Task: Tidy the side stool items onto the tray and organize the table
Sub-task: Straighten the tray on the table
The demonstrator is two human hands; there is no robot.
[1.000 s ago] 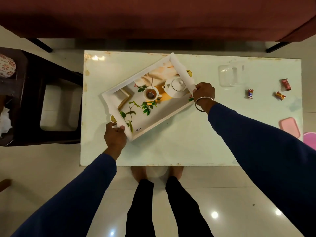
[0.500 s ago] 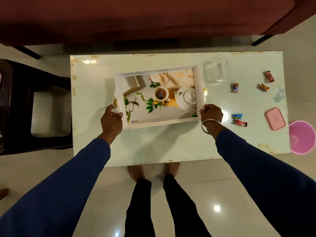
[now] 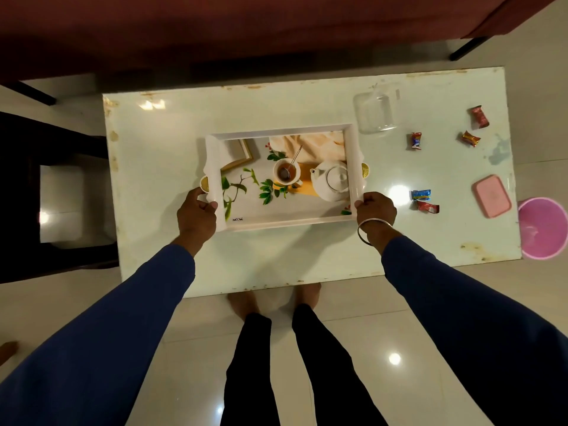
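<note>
Tray now squared on table, empty, hands gripping.

Open table toward the left edge; clear container and candies crowding the right end.

one tray, five wrapped candies, one clear container, one pink lid, one pink bowl.
</note>
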